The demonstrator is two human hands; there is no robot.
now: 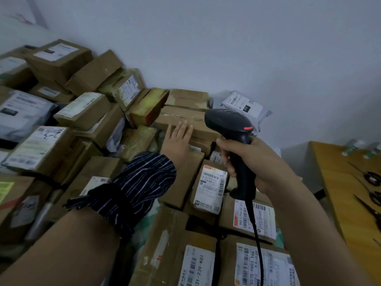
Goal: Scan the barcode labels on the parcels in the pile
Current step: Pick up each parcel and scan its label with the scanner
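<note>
A pile of brown cardboard parcels fills the view from the left edge to the wall. My right hand (245, 159) grips the handle of a black barcode scanner (228, 122), whose head points away toward the back of the pile. My left hand (178, 139), fingers straight, reaches forward and rests on a plain brown box (185, 117) in the middle of the pile. Just below the scanner lies a parcel with a white barcode label (212, 187). Other labelled boxes (254, 221) sit nearer to me. The scanner's black cable (257, 244) hangs down over them.
A grey poly mailer (246, 107) with a label lies against the wall at the back right. A yellow wooden table (348, 182) on the right holds scissors (371, 177) and small bottles (350, 149). More labelled boxes (55, 56) are stacked high at the left.
</note>
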